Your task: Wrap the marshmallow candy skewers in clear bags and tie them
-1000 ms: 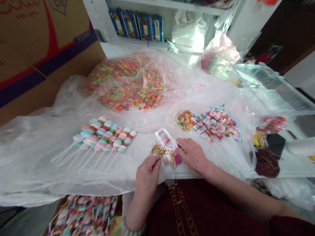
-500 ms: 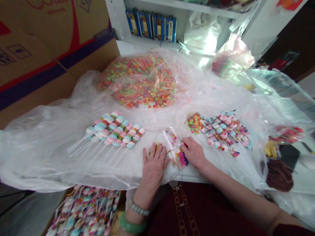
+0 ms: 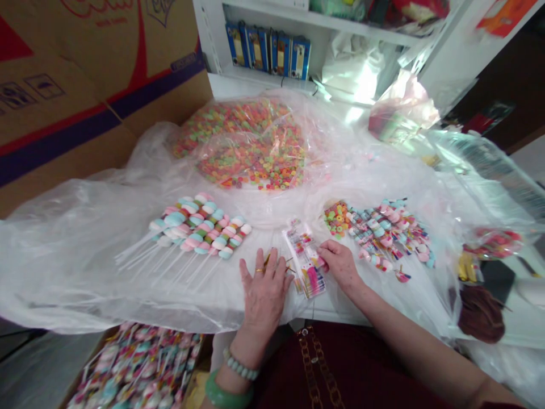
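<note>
My left hand (image 3: 264, 292) lies palm down on the plastic-covered table with its fingers spread. Under and beside those fingers show a few thin gold twist ties (image 3: 290, 266), partly hidden. Between my hands lies a narrow clear plastic bag (image 3: 303, 250) with pink and coloured print, apparently on top of others. My right hand (image 3: 340, 264) pinches the right edge of this bag between thumb and fingers. Left of my left hand, marshmallow skewers (image 3: 200, 224) in pink, blue and white lie in a row. Bagged, tied marshmallow skewers (image 3: 392, 230) are heaped beyond my right hand.
A large clear bag of coloured ring candies (image 3: 251, 142) lies at the back, with a smaller heap of ring candies (image 3: 336, 218) nearer. A cardboard box (image 3: 85, 108) stands at left. Below the table edge, another box holds many finished skewers (image 3: 140, 363). A brown pouch (image 3: 481, 313) lies at right.
My left fingers have spread wider and lie flatter. My right hand has shifted slightly, its fingertips now at the bag's edge, and the bag's print shows more fully.
</note>
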`<state>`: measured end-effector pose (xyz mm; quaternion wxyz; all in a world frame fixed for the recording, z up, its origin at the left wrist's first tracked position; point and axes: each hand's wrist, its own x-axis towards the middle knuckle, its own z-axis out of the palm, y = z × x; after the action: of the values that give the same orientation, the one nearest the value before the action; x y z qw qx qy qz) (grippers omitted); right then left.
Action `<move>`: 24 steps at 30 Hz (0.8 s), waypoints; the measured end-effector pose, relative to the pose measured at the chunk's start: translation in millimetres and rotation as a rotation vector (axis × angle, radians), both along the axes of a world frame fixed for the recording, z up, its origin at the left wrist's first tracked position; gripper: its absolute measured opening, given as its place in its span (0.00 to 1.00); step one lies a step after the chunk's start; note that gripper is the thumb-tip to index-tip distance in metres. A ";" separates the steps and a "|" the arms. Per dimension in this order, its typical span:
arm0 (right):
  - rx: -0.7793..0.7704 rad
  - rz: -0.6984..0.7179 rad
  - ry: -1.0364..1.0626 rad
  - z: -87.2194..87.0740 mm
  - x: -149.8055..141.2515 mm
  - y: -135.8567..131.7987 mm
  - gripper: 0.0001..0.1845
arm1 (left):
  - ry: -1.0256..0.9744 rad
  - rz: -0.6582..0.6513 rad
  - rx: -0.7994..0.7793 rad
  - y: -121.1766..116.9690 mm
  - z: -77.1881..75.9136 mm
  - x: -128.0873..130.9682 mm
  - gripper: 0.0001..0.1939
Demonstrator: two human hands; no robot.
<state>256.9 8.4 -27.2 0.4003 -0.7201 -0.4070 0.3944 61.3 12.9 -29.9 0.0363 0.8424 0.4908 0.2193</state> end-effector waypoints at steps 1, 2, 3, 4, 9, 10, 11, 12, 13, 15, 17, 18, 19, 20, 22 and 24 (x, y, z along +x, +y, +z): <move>-0.001 -0.013 0.126 3.1 -1.4 -0.6 0.10 | -0.077 0.010 -0.002 -0.4 2.2 -3.1 0.15; -0.001 -0.020 0.237 6.8 -4.1 -1.6 0.11 | -0.181 0.020 -0.022 -0.8 5.4 -5.3 0.15; 0.000 -0.025 0.329 11.0 -8.1 -2.8 0.12 | -0.312 0.037 -0.075 -1.3 9.6 -6.5 0.15; -0.001 -0.018 0.402 15.6 -13.3 -4.2 0.14 | -0.467 0.066 -0.171 -1.7 14.7 -6.5 0.14; -0.087 0.228 0.499 36.4 -46.0 -9.0 0.17 | -1.380 0.218 -1.049 -2.2 40.7 -2.1 0.20; -0.104 0.284 0.452 38.8 -52.0 -8.5 0.17 | -1.504 0.250 -1.140 -2.3 42.9 -3.4 0.19; -0.117 0.331 0.392 40.4 -57.6 -7.5 0.17 | -1.592 0.288 -1.170 -2.5 43.3 -5.9 0.17; -0.122 0.367 0.328 41.3 -63.3 -6.2 0.17 | -1.646 0.339 -1.149 -2.9 42.2 -9.4 0.16; -0.114 0.392 0.269 41.4 -69.2 -4.6 0.17 | -1.680 0.398 -1.093 -3.2 40.0 -13.5 0.14; -0.055 0.429 0.172 39.8 -83.0 -1.4 0.13 | -1.720 0.498 -0.974 -3.4 34.3 -22.5 0.13; 0.032 0.445 0.083 36.6 -99.5 1.9 0.08 | -1.776 0.567 -0.889 -2.6 30.3 -30.7 0.12; 0.061 0.449 0.052 34.8 -108.4 3.7 0.07 | -1.818 0.585 -0.859 -1.8 29.6 -34.5 0.12; 0.064 0.458 0.043 33.1 -117.2 5.6 0.07 | -1.868 0.594 -0.834 -1.0 29.8 -38.2 0.12; 0.042 0.471 0.062 31.6 -125.6 7.7 0.09 | -1.918 0.597 -0.814 -0.4 30.4 -42.3 0.13; -0.040 0.507 0.143 30.1 -139.7 12.2 0.12 | -1.979 0.589 -0.799 -0.3 31.7 -52.2 0.13; -0.099 0.563 0.182 30.4 -149.6 16.5 0.13 | -1.963 0.542 -0.843 -2.0 31.2 -65.3 0.12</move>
<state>107.2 24.9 3.1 0.2744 -0.5594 -0.5333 0.5722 -4.0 11.0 1.4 0.6459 0.0863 0.4524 0.6089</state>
